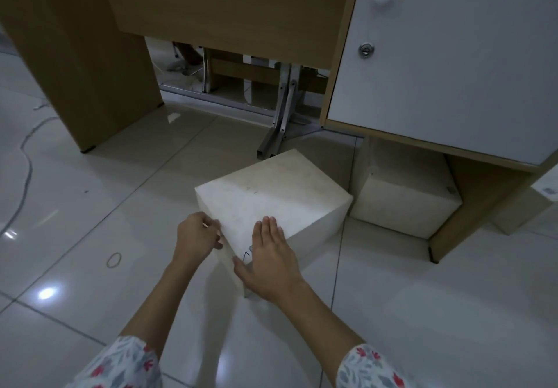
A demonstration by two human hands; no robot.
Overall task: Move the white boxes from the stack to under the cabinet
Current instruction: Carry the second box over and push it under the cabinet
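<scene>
A white box (271, 194) sits on the tiled floor in the middle of the view, turned at an angle. My right hand (268, 262) lies flat with straight fingers on its near top corner. My left hand (197, 235) touches the box's near left edge with bent fingers. A second white box (404, 203) stands under the white-doored cabinet (453, 55) at the right, just behind the first box.
A wooden desk panel (81, 55) stands at the left, with metal legs (280, 122) and cables behind it. A rubber band (114, 259) and a white cable (24, 158) lie on the floor at the left. Another white box edge (546, 186) shows at the far right.
</scene>
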